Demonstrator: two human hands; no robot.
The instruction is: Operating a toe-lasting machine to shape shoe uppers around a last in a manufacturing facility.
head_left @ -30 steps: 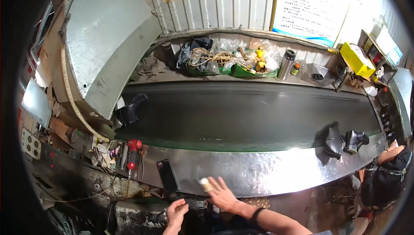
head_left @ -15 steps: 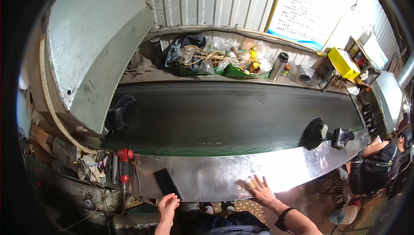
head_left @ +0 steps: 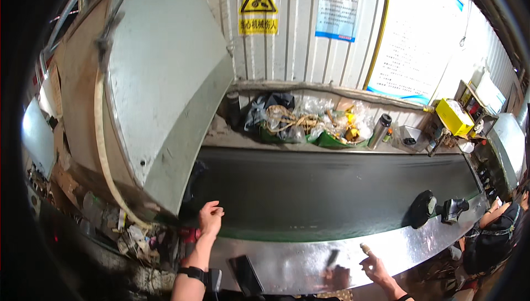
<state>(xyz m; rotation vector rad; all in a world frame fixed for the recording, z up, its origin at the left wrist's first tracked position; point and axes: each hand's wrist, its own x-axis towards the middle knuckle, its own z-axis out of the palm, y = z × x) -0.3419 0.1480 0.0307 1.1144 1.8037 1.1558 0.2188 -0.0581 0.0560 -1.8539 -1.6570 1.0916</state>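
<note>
Conveyor belt (head_left: 331,190), dark and wide, is seen running across the view, edged below by a shiny metal rim (head_left: 309,259). Two dark items (head_left: 436,210) are carried at its right end, well apart from both hands. The left hand (head_left: 211,218) is raised at the belt's near-left edge, loosely curled, holding nothing. The right hand (head_left: 375,268) is spread open over the rim, empty.

Conveyor belt (head_left: 331,190) matt black rubber; front rail (head_left: 309,257) shiny scuffed sheet metal.
</note>
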